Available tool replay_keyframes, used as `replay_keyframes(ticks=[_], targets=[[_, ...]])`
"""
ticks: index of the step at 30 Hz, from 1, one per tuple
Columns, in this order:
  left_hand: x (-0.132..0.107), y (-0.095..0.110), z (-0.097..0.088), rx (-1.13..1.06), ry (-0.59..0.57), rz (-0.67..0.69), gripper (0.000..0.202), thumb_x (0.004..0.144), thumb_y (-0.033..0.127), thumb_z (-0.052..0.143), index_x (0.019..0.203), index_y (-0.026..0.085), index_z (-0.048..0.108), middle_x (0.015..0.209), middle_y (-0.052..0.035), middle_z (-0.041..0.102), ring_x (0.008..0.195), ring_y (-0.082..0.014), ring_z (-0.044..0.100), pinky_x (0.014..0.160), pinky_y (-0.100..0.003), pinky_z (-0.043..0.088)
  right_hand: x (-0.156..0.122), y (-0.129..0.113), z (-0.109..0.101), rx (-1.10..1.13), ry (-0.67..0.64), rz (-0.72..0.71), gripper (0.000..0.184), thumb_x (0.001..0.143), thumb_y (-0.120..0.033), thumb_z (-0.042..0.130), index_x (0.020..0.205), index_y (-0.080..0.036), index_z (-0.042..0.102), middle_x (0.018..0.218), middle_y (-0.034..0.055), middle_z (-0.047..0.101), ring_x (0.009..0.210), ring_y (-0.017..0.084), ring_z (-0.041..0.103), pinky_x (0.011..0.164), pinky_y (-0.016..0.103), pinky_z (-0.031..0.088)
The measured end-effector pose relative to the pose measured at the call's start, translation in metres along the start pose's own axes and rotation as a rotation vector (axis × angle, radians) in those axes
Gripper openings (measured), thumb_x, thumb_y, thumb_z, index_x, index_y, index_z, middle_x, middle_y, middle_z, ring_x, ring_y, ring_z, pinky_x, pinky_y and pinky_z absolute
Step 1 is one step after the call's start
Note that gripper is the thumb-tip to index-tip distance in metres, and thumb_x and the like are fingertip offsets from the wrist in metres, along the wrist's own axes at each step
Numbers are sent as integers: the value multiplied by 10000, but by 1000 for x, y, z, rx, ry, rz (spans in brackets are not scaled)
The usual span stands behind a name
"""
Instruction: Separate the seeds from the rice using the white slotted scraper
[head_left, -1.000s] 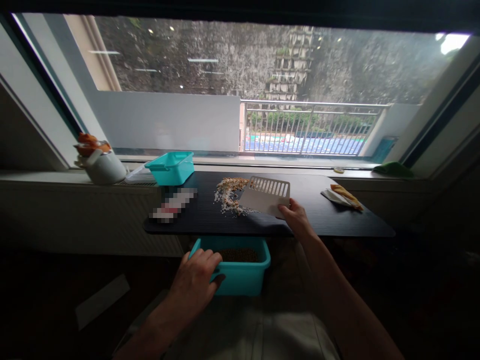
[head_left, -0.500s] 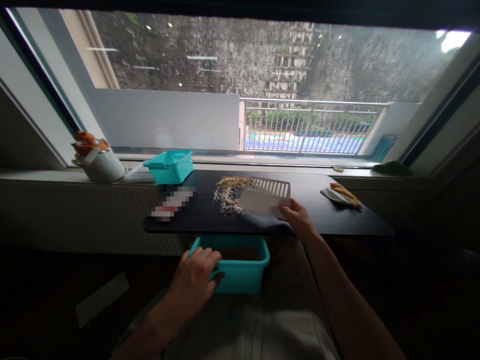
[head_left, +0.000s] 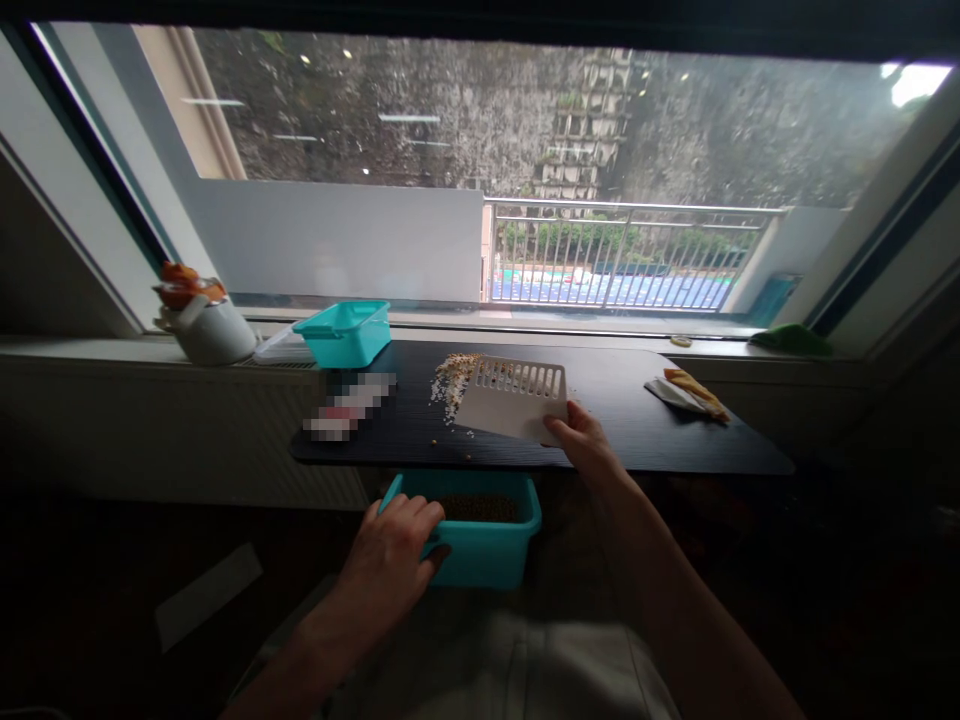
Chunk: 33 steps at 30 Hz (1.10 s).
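Note:
My right hand grips a pale slotted scoop, held tilted over the dark tabletop. Its slots point away from me and its solid part is toward me. Left of the scoop and partly hidden by it lies a spread of white and tan grains, with a few strays near the front edge. Below that edge, my left hand is closed round the left rim of a turquoise bin. Brown pellets lie inside the bin.
A second turquoise bin stands at the back left beside a clear lid. A blurred-out packet lies on the table's left. A yellow and white folded packet is at the right. A white pot sits on the sill.
My right hand has moved the scoop left and slightly toward me, across the grains. A few grains now lie closer to the front edge. My left hand keeps its hold on the bin.

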<state>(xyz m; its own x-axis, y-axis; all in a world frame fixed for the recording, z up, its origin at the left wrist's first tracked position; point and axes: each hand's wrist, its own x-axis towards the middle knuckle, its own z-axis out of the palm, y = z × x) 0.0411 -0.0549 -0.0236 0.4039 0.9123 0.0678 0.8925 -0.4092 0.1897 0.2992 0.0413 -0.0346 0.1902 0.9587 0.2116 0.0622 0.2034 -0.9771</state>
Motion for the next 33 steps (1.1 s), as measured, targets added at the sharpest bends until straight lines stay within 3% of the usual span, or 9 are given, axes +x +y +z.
replay_keyframes(ticks=[6, 9, 12, 16, 18, 23, 28, 33], targets=[[-2, -3, -2, -21, 6, -1, 59, 817, 165, 605, 852, 213, 599, 918, -27, 657, 928, -259, 585, 833, -408, 410, 7, 12, 38, 1, -172, -74, 275, 683, -316, 620, 925, -184, 625, 847, 19, 688, 779, 184, 635, 711, 301, 529], [-2, -12, -3, -39, 9, 20, 73, 815, 157, 602, 857, 217, 603, 909, -17, 656, 927, -249, 588, 843, -402, 407, 9, 12, 46, -5, -246, -94, 271, 692, -295, 625, 935, -177, 640, 850, 16, 691, 800, 182, 633, 763, 304, 508], [-4, -24, -4, -54, 4, 33, 71, 806, 152, 608, 842, 213, 605, 903, -18, 655, 939, -248, 590, 849, -391, 411, 6, 6, 39, -9, -336, -94, 310, 687, -272, 650, 980, -174, 661, 891, 21, 701, 834, 195, 633, 784, 318, 501], [-6, -36, -9, -73, -15, 43, 67, 799, 161, 622, 846, 205, 602, 937, -29, 654, 964, -241, 587, 874, -378, 414, -2, -4, 13, -7, -416, -68, 348, 702, -272, 666, 1036, -176, 658, 964, 34, 701, 885, 210, 630, 802, 332, 496], [-6, -35, -11, -75, -23, 47, 72, 797, 163, 628, 850, 203, 600, 944, -30, 652, 964, -238, 585, 884, -380, 411, -3, -6, 0, 2, -341, -70, 348, 707, -300, 669, 1031, -174, 651, 953, 35, 695, 875, 211, 630, 792, 335, 500], [0, -16, -8, -58, -19, 53, 51, 818, 183, 626, 854, 208, 599, 898, -17, 645, 926, -244, 581, 862, -404, 405, 2, -3, -18, -23, 7, -45, 351, 674, -344, 655, 977, -171, 625, 839, 26, 672, 737, 195, 623, 647, 316, 518], [4, -2, -4, -35, -9, 24, 65, 814, 172, 633, 864, 202, 603, 909, -30, 649, 930, -265, 576, 854, -430, 399, 3, 5, -18, -63, -31, -32, 350, 667, -362, 627, 963, -176, 630, 857, 38, 690, 751, 206, 646, 634, 312, 539], [3, -4, -3, -27, -15, 18, 54, 825, 192, 638, 862, 206, 602, 893, -24, 647, 918, -258, 576, 855, -426, 394, 9, 15, -30, -204, 158, -36, 283, 658, -352, 607, 878, -174, 626, 791, 40, 678, 753, 213, 633, 667, 325, 522]])
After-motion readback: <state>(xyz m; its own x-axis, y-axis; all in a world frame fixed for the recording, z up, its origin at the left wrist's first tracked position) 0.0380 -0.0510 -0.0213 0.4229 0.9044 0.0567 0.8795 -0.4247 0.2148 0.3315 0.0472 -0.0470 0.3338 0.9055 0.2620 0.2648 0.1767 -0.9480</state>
